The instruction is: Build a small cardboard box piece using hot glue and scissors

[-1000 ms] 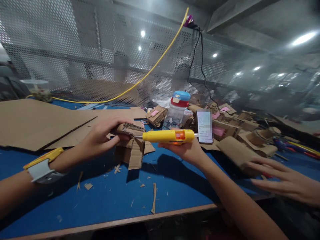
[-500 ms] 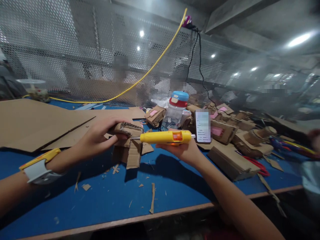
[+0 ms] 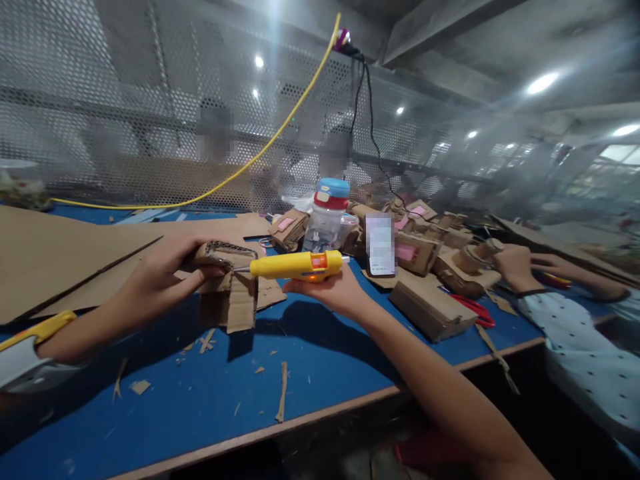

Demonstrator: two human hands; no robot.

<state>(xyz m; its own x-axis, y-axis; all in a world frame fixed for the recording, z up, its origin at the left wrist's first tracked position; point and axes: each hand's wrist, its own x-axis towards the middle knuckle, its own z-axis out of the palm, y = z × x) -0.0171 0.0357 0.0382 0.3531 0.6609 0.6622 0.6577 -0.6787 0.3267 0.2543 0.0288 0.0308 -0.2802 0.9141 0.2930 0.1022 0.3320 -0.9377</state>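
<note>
My left hand point(image 3: 179, 268) grips a small folded cardboard box point(image 3: 242, 308) by its left side, above the blue table. A flap hangs down from the box, and its corrugated upper edge faces up. In my right hand point(image 3: 334, 293) is a yellow hot glue gun point(image 3: 295, 265), held level with an orange light glowing on its body. Its metal nozzle points left and reaches the inner edge of the box; whether it touches the cardboard I cannot tell. A glue stick end pokes out of the gun's back.
Behind my hands stand a clear bottle point(image 3: 327, 217) with a blue and red lid and a propped phone point(image 3: 381, 245). Cardboard pieces point(image 3: 433, 310) and red cable point(image 3: 473, 309) lie to the right, near another person's hands point(image 3: 517, 267). A large cardboard sheet point(image 3: 75, 257) covers the left.
The view has swung to the right, so everything sits further left. Another person's hands and dotted sleeve now show at the right. My hands keep the same hold on the box and glue gun.
</note>
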